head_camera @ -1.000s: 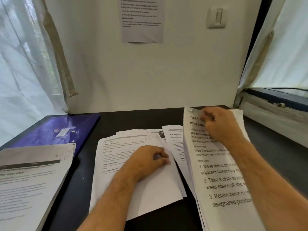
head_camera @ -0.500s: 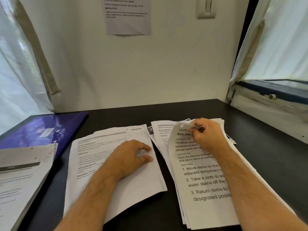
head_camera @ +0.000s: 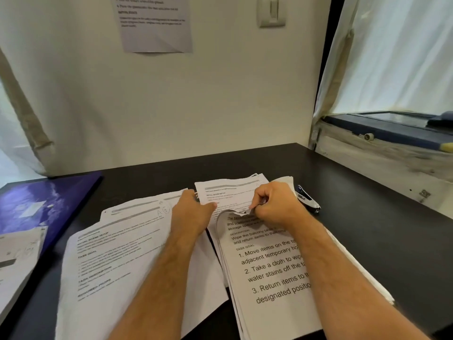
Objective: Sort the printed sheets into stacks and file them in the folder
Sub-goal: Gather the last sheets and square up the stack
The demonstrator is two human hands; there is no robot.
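Two piles of printed sheets lie on the black table (head_camera: 355, 217). The left pile (head_camera: 117, 261) is fanned out; my left hand (head_camera: 191, 212) rests on its far right corner, fingers reaching onto the sheet behind (head_camera: 228, 192). The right pile (head_camera: 269, 273) has large-print text on top. My right hand (head_camera: 274, 202) pinches the curled top edge of that top sheet, bending it down toward me. A purple folder (head_camera: 36, 204) lies at the far left, partly under another stack of printed sheets (head_camera: 17, 261).
A blue and white stapler (head_camera: 307, 200) lies on the table just right of my right hand. A paper notice (head_camera: 154, 23) hangs on the wall ahead. Curtains hang at both sides, with a window sill (head_camera: 382, 153) on the right.
My right hand has lowered the large-print sheet onto the right pile and curled its top edge. My left hand slid from the left pile's middle to its far right corner.
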